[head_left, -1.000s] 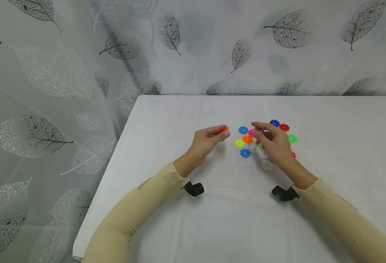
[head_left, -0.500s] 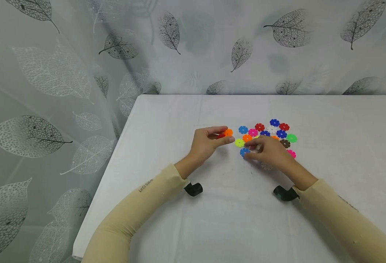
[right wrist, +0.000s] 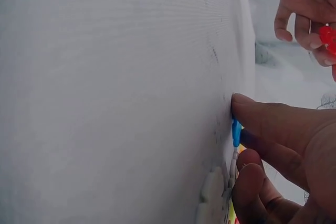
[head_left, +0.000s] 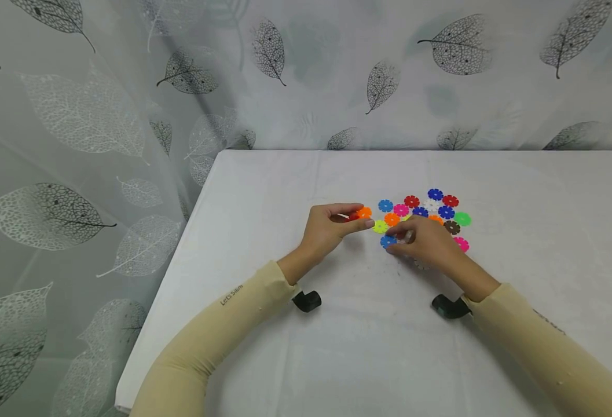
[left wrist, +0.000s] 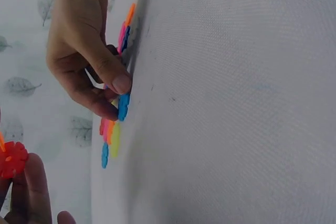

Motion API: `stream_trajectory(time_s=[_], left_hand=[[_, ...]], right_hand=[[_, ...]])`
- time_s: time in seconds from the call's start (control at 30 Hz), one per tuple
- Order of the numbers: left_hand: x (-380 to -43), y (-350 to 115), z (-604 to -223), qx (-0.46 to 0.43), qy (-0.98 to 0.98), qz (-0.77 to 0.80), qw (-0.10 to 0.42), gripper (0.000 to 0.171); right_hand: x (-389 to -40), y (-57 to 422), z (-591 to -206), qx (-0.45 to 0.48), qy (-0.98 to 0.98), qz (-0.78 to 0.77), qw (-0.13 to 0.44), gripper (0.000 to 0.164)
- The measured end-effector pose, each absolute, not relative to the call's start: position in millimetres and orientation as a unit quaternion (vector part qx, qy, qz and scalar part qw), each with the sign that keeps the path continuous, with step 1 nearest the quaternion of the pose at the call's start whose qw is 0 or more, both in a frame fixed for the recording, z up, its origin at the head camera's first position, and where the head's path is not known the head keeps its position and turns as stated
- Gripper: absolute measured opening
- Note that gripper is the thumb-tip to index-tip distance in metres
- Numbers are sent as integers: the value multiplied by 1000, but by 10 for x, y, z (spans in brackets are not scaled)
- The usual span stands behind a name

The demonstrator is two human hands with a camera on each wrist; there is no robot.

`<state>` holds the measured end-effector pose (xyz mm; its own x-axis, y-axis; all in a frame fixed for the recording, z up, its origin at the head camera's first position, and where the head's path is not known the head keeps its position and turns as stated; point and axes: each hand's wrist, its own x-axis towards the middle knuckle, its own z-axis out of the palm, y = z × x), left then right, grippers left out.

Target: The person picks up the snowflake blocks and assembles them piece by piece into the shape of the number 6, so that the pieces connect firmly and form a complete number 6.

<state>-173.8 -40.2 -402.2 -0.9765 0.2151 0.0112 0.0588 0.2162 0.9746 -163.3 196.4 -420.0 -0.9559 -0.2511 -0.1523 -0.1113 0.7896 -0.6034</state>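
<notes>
My left hand (head_left: 326,229) holds a red notched snowflake disc (left wrist: 14,160) joined to an orange snowflake disc (head_left: 364,212), above the table left of the spread discs. At the front left of that spread, the thumb and fingertips of my right hand (head_left: 431,238) pinch a blue snowflake disc (head_left: 388,241) by its edges. In the left wrist view this blue disc (left wrist: 123,107) still lies at the cloth. My right hand hides part of the white or clear discs; one white disc (right wrist: 211,195) shows large in the right wrist view.
Several loose discs lie close together on the white table (head_left: 306,359), among them a yellow disc (head_left: 380,226), a second blue disc (head_left: 385,205), a green disc (head_left: 462,219) and a brown disc (head_left: 451,227). A leaf-patterned curtain (head_left: 326,75) hangs behind and at the left.
My right hand has come down and left from over the spread to the blue disc. My left hand has shifted slightly right and turned, showing more of the orange disc.
</notes>
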Motion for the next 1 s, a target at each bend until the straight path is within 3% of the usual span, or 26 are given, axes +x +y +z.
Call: stream_trajectory(time_s=[0.6,1.0], left_hand=[[-1731,-421,-4037,97,752,644,103,38],[-1710,-419,-4042,99,761,629,125,40]], right_hand=[[-1617,1962,-4155,-107,922,-356,113,27],[-1605,1953,-4092,-72,883,-464,18,38]])
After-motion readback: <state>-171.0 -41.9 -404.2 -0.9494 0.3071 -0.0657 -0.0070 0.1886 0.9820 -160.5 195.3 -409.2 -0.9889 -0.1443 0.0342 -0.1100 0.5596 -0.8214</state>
